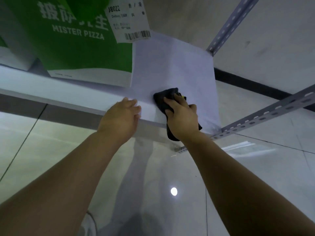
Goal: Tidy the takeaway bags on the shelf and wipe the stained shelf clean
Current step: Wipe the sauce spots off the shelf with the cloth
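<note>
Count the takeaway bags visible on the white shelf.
2: a green-and-white paper takeaway bag printed MISTER PIZZA at upper left, and a second, mostly cropped bag at the left edge. More may sit outside the frame.

A green takeaway bag (76, 53) carries large white Chinese characters across its front, the right-hand ones partly hidden. Directly beneath them, in white capitals, reads "MISTER PIZZA". A white slip (127, 19) hangs over the bag's upper right corner. It is headed "J8022", with "Delivery" and a blurred number below. Its smaller lines are too blurred to read. A barcode (137, 35) runs along the slip's bottom edge.
</note>
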Available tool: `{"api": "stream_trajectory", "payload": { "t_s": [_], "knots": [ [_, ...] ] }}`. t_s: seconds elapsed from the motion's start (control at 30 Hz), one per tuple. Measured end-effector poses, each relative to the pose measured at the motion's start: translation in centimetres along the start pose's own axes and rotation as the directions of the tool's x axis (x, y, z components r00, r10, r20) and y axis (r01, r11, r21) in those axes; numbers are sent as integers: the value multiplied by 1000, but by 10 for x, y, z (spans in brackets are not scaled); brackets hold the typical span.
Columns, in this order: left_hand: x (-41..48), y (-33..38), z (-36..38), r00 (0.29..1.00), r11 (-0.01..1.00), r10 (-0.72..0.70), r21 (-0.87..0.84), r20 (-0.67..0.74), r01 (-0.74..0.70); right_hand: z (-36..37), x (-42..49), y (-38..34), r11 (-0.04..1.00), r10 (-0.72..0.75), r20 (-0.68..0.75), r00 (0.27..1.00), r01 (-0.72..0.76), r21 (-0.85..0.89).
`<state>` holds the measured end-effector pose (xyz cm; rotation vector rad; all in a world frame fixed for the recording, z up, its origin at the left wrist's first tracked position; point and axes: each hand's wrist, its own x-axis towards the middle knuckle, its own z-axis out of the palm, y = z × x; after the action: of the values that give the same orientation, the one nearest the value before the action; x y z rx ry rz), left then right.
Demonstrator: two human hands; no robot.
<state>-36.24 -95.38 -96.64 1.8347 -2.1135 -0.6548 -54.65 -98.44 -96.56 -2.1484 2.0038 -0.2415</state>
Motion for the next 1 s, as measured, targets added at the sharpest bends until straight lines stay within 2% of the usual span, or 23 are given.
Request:
{"api": "stream_trajectory", "payload": {
  "t_s": [0.13, 0.23, 0.3, 0.4, 0.53, 0.77, 1.0],
  "knots": [
    [-25, 6, -30, 989, 997, -79, 31, 125, 76, -25, -28, 1, 998, 68, 204, 977, -65, -23],
    [-57, 16, -62, 974, 984, -176, 35, 142, 172, -56, -47, -3, 982, 184, 422, 888, -146, -121],
    [-80, 26, -84, 955, 971, -238, 32, 175, 237, -79, -63, -10, 978, 208, 476, 854, -171, -121],
    [-110, 42, -121, 933, 956, -290, 25, 213, 292, -117, -91, -26, 982, 184, 446, 876, -181, -50],
    [-148, 63, -178, 919, 936, -347, 15, 188, 351, -172, -115, -58, 984, 119, 432, 894, -163, 66],
    [-213, 87, -273, 887, 888, -452, -49, 91, 457, -253, -140, -132, 968, -83, 391, 917, -19, 251],
    [-274, 74, -349, 850, 847, -526, -99, -18, 522, -302, -157, -217, 936, -250, 333, 909, 138, 324]
  ]
}}
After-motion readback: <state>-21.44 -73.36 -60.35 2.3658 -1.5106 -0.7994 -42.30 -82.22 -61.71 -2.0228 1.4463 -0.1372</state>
